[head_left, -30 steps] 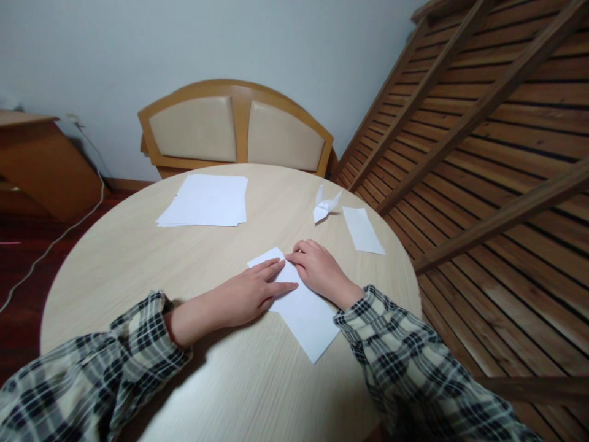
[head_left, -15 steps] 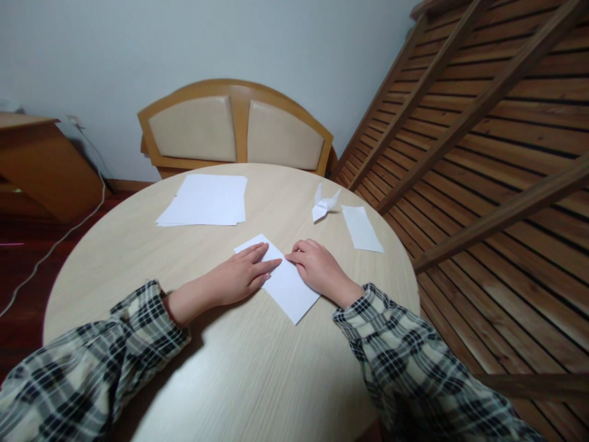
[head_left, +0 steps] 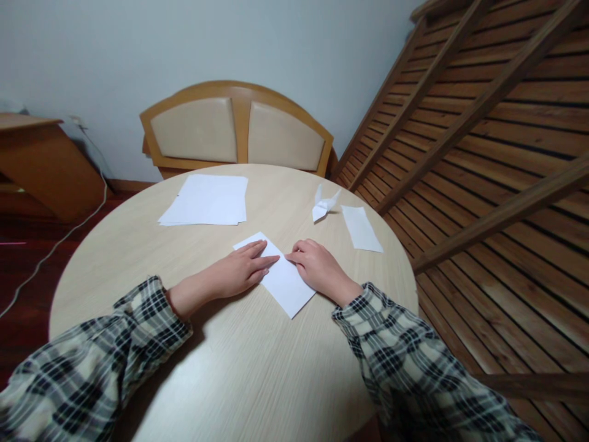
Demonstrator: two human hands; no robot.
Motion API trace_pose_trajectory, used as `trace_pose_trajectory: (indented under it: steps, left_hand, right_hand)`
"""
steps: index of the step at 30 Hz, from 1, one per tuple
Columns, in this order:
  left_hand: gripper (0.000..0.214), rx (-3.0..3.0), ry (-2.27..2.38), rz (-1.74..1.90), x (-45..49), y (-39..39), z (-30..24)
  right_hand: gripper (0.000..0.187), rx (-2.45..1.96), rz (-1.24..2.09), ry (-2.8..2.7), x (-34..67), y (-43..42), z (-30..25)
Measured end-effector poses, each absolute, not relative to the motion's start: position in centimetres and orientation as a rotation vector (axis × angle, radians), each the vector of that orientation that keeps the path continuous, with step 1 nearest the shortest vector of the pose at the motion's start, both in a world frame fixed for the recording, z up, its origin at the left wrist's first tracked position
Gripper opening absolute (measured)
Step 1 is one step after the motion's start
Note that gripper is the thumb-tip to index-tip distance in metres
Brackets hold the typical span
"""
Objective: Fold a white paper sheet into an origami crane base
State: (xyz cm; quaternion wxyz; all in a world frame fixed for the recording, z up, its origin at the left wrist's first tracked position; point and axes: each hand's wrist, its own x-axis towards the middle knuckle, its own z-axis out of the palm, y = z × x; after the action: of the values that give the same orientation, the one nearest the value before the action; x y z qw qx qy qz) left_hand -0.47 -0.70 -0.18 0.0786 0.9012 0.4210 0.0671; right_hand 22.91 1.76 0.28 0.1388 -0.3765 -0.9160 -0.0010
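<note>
A folded white sheet of paper (head_left: 288, 288) lies slantwise on the round table, one corner towards me. My left hand (head_left: 239, 268) rests flat across its left part, fingers stretched out and a little apart. At the sheet's upper right edge is my right hand (head_left: 317, 265), its fingers curled and the thumb and index fingertip pinched at the edge. The two index fingertips almost meet there. Part of the paper is hidden under both hands.
A stack of white paper (head_left: 207, 199) lies at the table's back left. An origami crane (head_left: 323, 205) and a white paper strip (head_left: 362, 229) are at the right. Behind the table (head_left: 257, 380) stands a padded headboard (head_left: 242, 123); wooden slats (head_left: 483, 184) lean at the right.
The paper's near corner has shifted slightly up and left. My left hand has slid a little to the left; my right hand has stayed almost still.
</note>
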Motion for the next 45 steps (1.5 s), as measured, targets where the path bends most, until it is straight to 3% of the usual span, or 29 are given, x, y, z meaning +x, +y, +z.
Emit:
trace_pose_trajectory:
  steps: [45]
  left_hand:
    - [0.047,2.642,1.497,0.252,-8.0,3.5,-1.6]
  right_hand:
    - [0.026,-1.042,0.054,-2.635,23.3,1.3,0.5]
